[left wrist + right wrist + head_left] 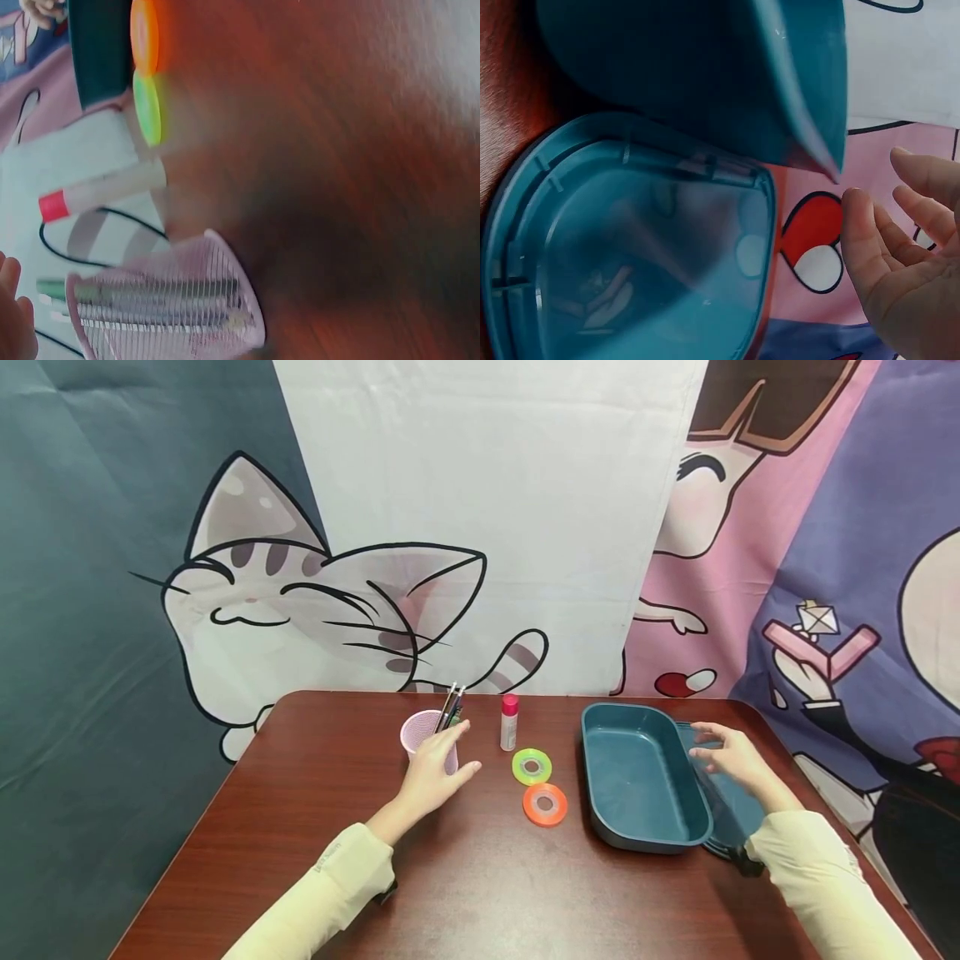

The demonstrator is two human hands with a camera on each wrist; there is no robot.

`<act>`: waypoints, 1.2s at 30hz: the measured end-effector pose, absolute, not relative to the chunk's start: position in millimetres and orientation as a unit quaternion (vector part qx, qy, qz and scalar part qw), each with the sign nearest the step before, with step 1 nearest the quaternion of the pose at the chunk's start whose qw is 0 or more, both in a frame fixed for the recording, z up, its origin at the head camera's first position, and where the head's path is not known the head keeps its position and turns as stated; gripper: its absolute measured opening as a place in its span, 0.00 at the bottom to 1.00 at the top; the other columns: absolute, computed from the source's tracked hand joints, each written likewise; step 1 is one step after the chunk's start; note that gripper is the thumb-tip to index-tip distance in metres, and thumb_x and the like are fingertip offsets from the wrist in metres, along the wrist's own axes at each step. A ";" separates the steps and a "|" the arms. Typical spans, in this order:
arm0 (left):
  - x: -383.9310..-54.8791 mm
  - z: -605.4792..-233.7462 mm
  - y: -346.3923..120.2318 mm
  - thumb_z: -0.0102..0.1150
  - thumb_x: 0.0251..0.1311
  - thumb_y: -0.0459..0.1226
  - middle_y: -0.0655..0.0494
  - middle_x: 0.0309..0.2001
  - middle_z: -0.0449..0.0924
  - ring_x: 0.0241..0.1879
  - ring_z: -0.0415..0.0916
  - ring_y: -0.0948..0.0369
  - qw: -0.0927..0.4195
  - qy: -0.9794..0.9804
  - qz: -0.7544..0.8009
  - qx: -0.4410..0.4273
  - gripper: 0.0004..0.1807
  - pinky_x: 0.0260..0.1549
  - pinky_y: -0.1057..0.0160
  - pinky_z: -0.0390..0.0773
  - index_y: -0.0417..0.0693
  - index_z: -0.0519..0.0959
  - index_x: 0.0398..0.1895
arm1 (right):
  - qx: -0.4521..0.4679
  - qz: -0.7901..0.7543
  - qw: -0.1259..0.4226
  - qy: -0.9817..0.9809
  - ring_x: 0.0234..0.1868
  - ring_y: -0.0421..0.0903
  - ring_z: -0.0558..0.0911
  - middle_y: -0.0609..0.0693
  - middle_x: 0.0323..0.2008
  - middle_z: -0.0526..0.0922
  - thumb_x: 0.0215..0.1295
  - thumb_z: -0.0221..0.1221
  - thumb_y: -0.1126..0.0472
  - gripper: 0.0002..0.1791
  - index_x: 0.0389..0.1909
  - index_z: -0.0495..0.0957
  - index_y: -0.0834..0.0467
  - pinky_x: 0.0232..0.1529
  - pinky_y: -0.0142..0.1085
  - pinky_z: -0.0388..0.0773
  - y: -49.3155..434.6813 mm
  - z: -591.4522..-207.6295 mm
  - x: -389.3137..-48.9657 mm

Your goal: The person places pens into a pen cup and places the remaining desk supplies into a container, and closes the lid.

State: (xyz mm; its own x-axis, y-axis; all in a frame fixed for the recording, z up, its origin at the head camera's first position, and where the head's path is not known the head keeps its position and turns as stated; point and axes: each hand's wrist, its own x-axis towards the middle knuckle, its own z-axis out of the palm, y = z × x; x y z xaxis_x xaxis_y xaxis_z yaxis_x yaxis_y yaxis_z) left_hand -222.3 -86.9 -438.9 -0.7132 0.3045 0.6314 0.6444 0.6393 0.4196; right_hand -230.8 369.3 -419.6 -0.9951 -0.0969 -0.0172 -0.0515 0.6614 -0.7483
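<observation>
My left hand (431, 768) is over a pink mesh pen cup (417, 729), with thumb and fingers spread. Several pens (447, 706) stand in the cup. In the left wrist view the fingers (16, 326) show just above the cup's rim and hold nothing. My right hand (735, 758) hovers beside the far right side of a teal box (645, 785), fingers loosely bent and nothing in them. Below it lies the box's teal lid (652, 247), flat on the table and partly behind the box in the head view.
A glue stick (509, 727) with a red cap stands upright right of the cup. A green tape roll (532, 767) and an orange tape roll (545, 805) lie flat between cup and box. A printed cloth backdrop (487, 485) hangs behind the brown table (480, 902).
</observation>
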 end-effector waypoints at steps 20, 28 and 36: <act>-212.4 -476.8 -47.6 0.59 0.49 0.50 0.53 0.53 0.72 0.53 0.70 0.58 0.073 -0.911 -0.226 -0.336 0.34 0.51 0.58 0.69 0.45 0.67 0.58 | -0.016 -0.417 0.073 0.906 0.30 0.36 0.76 0.67 0.40 0.76 0.61 0.50 0.66 0.24 0.55 0.61 0.75 0.31 0.38 0.79 372.9 -437.2 -226.2; -211.8 -487.2 -34.0 0.59 0.49 0.52 0.54 0.54 0.71 0.54 0.69 0.58 0.017 -0.918 -0.213 -0.334 0.36 0.52 0.57 0.69 0.46 0.65 0.60 | -0.011 -0.421 0.091 0.902 0.30 0.37 0.76 0.63 0.38 0.77 0.62 0.49 0.66 0.25 0.58 0.59 0.74 0.31 0.36 0.78 373.5 -436.5 -225.6; -212.6 -491.9 -26.8 0.60 0.45 0.55 0.55 0.51 0.72 0.51 0.70 0.59 -0.007 -0.920 -0.211 -0.330 0.38 0.50 0.59 0.69 0.46 0.66 0.59 | 0.006 -0.467 0.126 0.875 0.28 0.37 0.74 0.51 0.30 0.75 0.59 0.52 0.66 0.31 0.61 0.54 0.72 0.29 0.36 0.78 374.6 -434.0 -225.8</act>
State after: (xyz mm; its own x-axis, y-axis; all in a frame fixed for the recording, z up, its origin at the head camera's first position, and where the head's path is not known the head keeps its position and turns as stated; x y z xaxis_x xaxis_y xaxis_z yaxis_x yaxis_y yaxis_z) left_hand -212.6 -26.8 -491.9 -0.7826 0.6097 0.1256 0.6036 0.6937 0.3931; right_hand -225.8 374.6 -434.0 -0.9680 -0.1072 -0.2270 0.1288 0.5641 -0.8156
